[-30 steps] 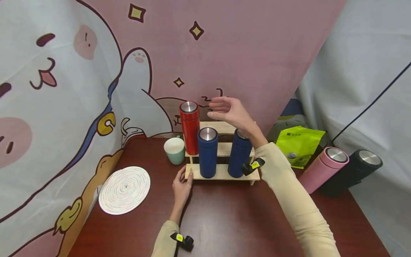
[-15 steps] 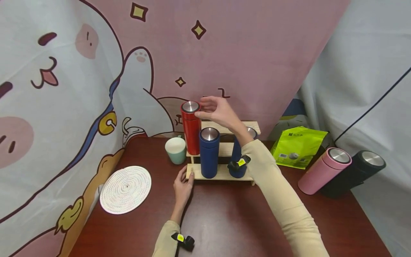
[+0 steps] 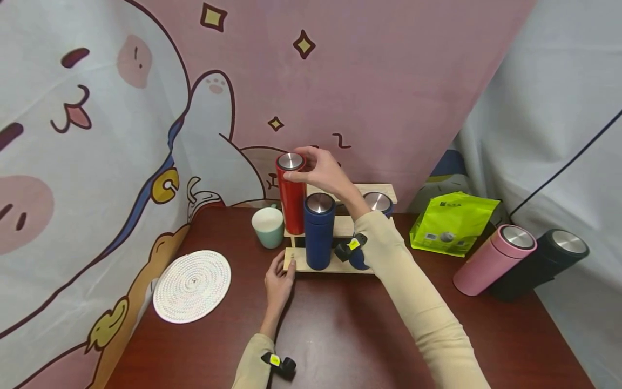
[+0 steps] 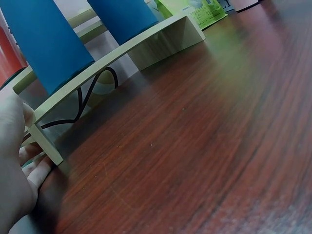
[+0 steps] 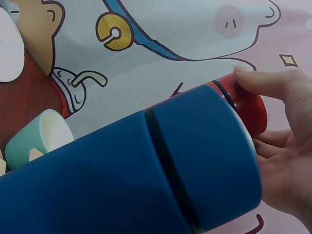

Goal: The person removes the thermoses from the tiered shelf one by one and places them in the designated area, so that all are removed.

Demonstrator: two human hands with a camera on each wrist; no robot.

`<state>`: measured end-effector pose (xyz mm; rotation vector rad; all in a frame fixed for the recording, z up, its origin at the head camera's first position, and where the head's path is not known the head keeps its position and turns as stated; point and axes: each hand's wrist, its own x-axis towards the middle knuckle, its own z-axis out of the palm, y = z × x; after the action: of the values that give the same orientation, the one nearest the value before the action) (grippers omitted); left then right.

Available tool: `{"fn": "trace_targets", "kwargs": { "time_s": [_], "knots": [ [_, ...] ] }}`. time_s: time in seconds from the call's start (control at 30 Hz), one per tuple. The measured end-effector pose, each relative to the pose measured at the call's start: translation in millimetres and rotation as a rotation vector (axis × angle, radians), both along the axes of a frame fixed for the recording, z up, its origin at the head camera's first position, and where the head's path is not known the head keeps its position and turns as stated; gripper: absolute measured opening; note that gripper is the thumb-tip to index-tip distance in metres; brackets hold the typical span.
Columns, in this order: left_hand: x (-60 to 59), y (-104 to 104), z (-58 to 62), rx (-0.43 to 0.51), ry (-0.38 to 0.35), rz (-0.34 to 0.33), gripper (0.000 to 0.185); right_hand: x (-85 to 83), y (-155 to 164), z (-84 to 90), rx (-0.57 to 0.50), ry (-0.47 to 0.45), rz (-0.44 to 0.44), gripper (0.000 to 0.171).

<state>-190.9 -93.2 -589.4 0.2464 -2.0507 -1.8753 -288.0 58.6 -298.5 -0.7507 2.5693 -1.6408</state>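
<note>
A red thermos point(image 3: 293, 202) stands upright at the left of a tiered wooden rack point(image 3: 298, 265). My right hand point(image 3: 324, 172) curls round its top; in the right wrist view the thumb lies on the red lid point(image 5: 252, 109) and the fingers pass behind it. On the rack's lowest shelf are two blue thermoses, one in front of the red point(image 3: 318, 240) and another point(image 3: 378, 202) partly covered by my right sleeve. My left hand point(image 3: 278, 283) grips the shelf's left end, thumb above and fingers round the side board point(image 4: 47, 144).
Beside the rack at the left is a mint cup point(image 3: 269, 231), and farther left a round white woven mat point(image 3: 191, 286). To the right stand a lime-green pouch point(image 3: 452, 227), a pink thermos point(image 3: 493, 262) and a black thermos point(image 3: 534, 267). A patterned cloth hangs behind.
My right hand has moved left from above the rack to the red thermos, and its fingers have closed round the top. The left hand has stayed on the shelf end.
</note>
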Motion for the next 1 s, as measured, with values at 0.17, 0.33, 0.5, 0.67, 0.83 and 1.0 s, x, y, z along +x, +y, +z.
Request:
{"fn": "trace_targets", "kwargs": {
  "time_s": [0.17,0.33,0.5,0.67,0.83,1.0],
  "knots": [
    [0.3,1.7,1.1,-0.005,-0.002,0.006,0.044,-2.4,-0.7,-2.6,0.029,0.009,-0.004,0.074],
    [-0.9,4.6,1.5,-0.023,0.007,0.029,0.044,-4.5,0.8,-2.9,0.045,0.024,0.009,0.075],
    [-2.2,5.9,2.1,-0.020,0.010,0.042,0.044,-4.7,2.0,-4.2,0.061,0.053,-0.012,0.072],
    [-1.5,3.7,1.3,-0.025,0.002,0.027,0.043,-3.3,2.0,-7.0,0.061,0.083,-0.058,0.070],
    [-1.5,1.5,0.0,-0.018,-0.004,0.007,0.042,-3.3,4.1,-7.4,0.027,0.115,-0.081,0.066],
    [-1.9,1.1,0.0,-0.020,-0.006,0.003,0.043,-1.9,12.6,-1.2,0.009,0.111,-0.081,0.066]
  ]
}}
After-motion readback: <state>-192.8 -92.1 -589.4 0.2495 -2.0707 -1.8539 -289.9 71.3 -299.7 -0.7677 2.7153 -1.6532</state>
